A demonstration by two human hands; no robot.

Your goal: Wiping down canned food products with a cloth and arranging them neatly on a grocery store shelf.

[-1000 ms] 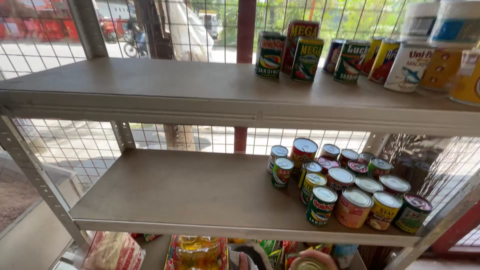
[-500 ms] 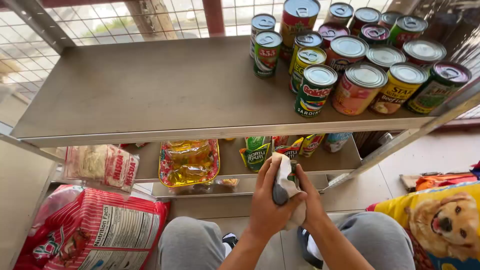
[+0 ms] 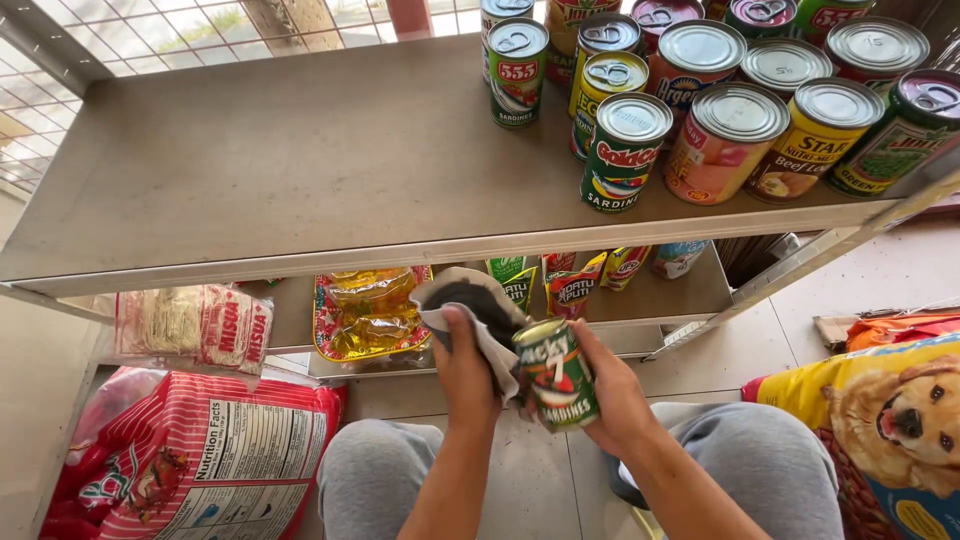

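One can [image 3: 556, 374] sits in my hands, low in the middle of the head view, a green tin with a red label band and a gold lid. Its long axis is tilted: the lid leans toward eleven o'clock and the base points down toward five o'clock, so it lies neither upright nor flat. My right hand [image 3: 612, 398] wraps it from the three o'clock side, fingers curled behind the body, a closed grip on the can. My left hand [image 3: 468, 372] is at nine o'clock from it, closed on a grey cloth [image 3: 470, 305] whose dark, soiled fold rises toward twelve o'clock and whose lower edge drapes against the can's left wall. So the cloth touches the can from the left while the right hand bears its weight; the left hand is the nearer one to the lid.

Beyond the hands, at twelve o'clock, runs the lower shelf [image 3: 690, 295] with a yellow packet [image 3: 370, 312] and several small sachets [image 3: 560, 280]. Above it is the wide grey shelf [image 3: 300, 160], bare on the left, with a cluster of standing cans [image 3: 720, 90] at one o'clock. At eight o'clock lies a red-and-white sack [image 3: 190, 450]; at four o'clock, a pet-food bag [image 3: 880, 420] with a dog pictured. My knees in grey trousers frame the bottom edge.
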